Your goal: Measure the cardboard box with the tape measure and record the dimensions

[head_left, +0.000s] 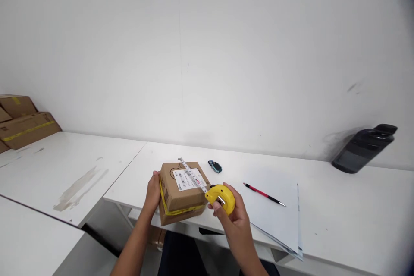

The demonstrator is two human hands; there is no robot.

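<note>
A brown cardboard box (184,200) with yellow tape round its side and a white barcode label (183,181) on top sits at the desk's front edge. My left hand (153,190) grips the box's left side, fingers behind it. In my right hand (235,215) is a yellow tape measure (223,197), held at the box's right corner with the thumb on its face. Its white blade (193,175) runs out diagonally over the box top, and the metal end hook (180,160) reaches past the far edge.
Right of the box, a red and black pen (263,193) lies on white paper sheets (274,220). A small dark object (215,166) lies behind the box. A black bottle (362,148) stands by the wall at right. Taped cardboard boxes (30,129) are stacked far left.
</note>
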